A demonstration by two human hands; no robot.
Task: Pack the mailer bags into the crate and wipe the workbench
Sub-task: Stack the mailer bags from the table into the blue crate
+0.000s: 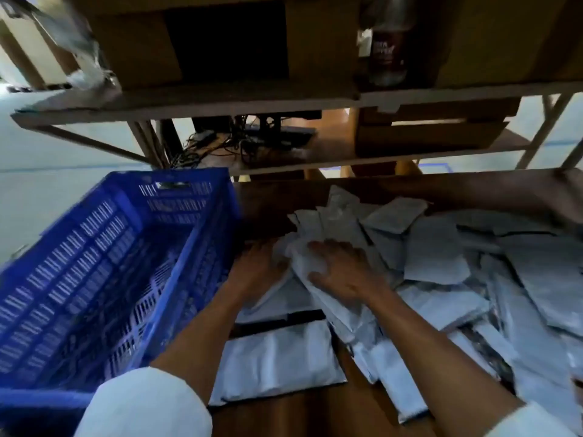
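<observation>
Our forearms ran up from the bottom edge to mid-frame. Our right hand (344, 272) lay curled over a bundle (298, 257) of bags, gripping it. Our left hand (254, 266) met the bundle's left side with its fingertips hidden under plastic, so we could not tell its grip. Blur softened everything. The bundle's long axis ran from lower right towards upper middle. The pile (441, 260) covered the bench (277, 203) at right. The crate (176, 200) stood at left, cut off by the frame edge.
</observation>
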